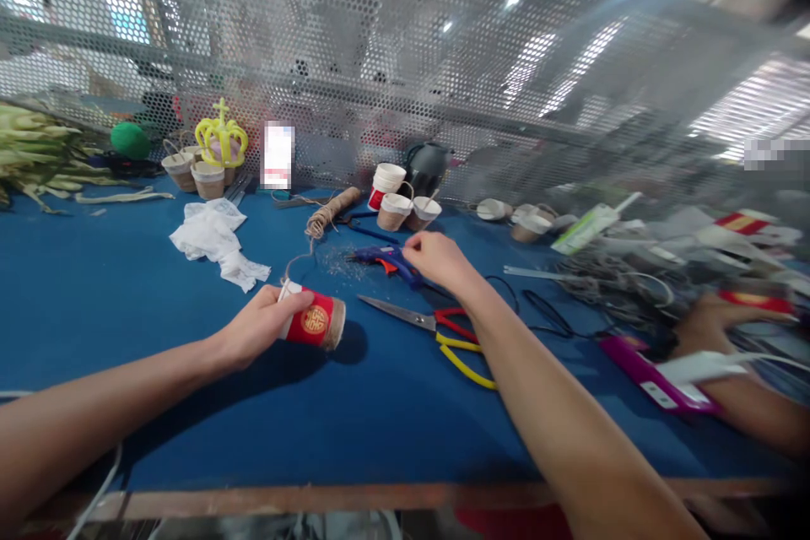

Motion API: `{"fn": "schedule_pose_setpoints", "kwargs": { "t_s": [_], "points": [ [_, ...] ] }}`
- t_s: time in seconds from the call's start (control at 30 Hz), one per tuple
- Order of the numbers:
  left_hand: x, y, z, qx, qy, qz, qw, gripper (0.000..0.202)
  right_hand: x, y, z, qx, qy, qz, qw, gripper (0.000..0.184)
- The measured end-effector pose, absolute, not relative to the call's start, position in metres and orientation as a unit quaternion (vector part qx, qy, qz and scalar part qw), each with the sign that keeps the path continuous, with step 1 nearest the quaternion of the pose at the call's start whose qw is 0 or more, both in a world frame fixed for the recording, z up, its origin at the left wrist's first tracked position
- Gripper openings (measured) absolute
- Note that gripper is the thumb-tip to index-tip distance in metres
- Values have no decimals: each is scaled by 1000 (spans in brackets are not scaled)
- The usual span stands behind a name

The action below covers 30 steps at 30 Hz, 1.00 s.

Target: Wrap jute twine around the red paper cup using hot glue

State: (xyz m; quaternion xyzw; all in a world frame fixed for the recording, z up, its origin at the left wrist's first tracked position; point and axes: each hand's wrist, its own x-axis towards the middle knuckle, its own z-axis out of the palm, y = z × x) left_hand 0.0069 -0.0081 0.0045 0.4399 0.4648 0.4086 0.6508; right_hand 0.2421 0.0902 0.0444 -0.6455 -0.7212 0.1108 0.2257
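Forearms [557, 396] foremost; left hand [259, 325] clasps red cup [315, 319], long axis sideways, burlap end [335, 329] rightward; right hand [436, 257] curled, hold unclear.

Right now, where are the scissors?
In the head view, the scissors lie on the blue table, right of the red-banded cup in the left hand and nearer the front edge than the blue glue gun.

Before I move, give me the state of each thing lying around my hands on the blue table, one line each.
Red-wrapped cup: tipped on its side, held in the left hand.
Twine roll: partly unwound, a strand running to the cup.
Glue gun: lying down, right hand at its rear; grip unclear.
Scissors: lying flat, blades apparently closed.
White cloth: crumpled.
Phone: upright, screen bright.
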Motion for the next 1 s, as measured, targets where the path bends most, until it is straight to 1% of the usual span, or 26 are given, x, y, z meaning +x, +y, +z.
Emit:
{"fn": "schedule_pose_setpoints", "kwargs": {
  "t_s": [0.07, 0.13, 0.2, 0.27, 0.33, 0.43, 0.47, 0.5, 0.53, 0.57, 0.77, 0.9, 1.0],
  "points": [
    [6, -7, 5, 439, 465, 409, 651, 27, 255, 98, 32, -671, -704, 130, 196, 23],
    [5, -6, 4, 444, 464, 409, 649, 28, 258, 103, 20, -682, -691, 148, 189, 28],
    [4, -5, 4, 452, 459, 412, 644, 30, 254, 103, 12, -686, -679, 162, 205, 27],
    [3, -4, 4, 462, 453, 420, 636, 31, 249, 100, 11, -685, -666, 179, 235, 21],
    [2, -3, 4, 470, 453, 427, 626, 32, 245, 91, 18, -680, -651, 205, 268, 14],
    [1, -1, 4, 484, 460, 428, 609, 34, 242, 68, 37, -647, -643, 258, 318, 17],
    [1, -1, 3, 490, 461, 426, 605, 34, 242, 58, 44, -627, -642, 289, 332, 16],
    [0, 0, 2, 498, 460, 425, 600, 35, 241, 49, 51, -596, -627, 364, 346, 16],
    [0, 0, 1, 507, 459, 424, 593, 35, 240, 40, 56, -579, -617, 407, 345, 16],
    [0, 1, 0, 518, 460, 424, 583, 35, 238, 31, 59, -576, -618, 416, 337, 18],
    [-1, 3, -2, 560, 486, 426, 518, 34, 223, -3, 58, -530, -693, 389, 297, 24],
    [-1, 8, -3, 558, 506, 408, 516, 33, 216, -10, 54, -540, -720, 351, 257, 18],
    [-2, 11, -2, 556, 500, 397, 532, 32, 214, -12, 54, -539, -739, 328, 236, 26]
  ]
}}
